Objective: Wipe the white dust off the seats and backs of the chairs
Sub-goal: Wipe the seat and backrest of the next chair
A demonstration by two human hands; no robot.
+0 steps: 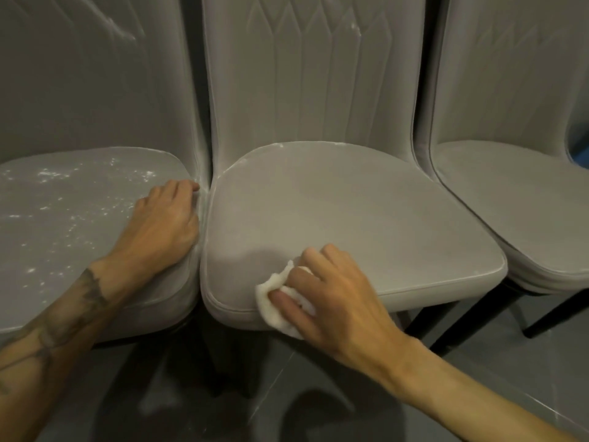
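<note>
Three grey upholstered chairs stand side by side. The middle chair's seat (350, 212) looks mostly free of dust, with thin white traces along its back rim and on its back (318, 74). My right hand (331, 291) grips a crumpled white cloth (277, 301) and presses it on the seat's front edge. The left chair's seat (79, 212) is speckled with white dust, and a white streak marks its back (95, 59). My left hand (165, 221) rests on that seat's right edge, fingertips curled into the gap between the two chairs.
The right chair's seat (516, 199) shows little dust; faint white marks sit on its back (516, 36). Black chair legs (465, 323) reach down to a dark grey tiled floor (223, 393). The chairs touch or nearly touch one another.
</note>
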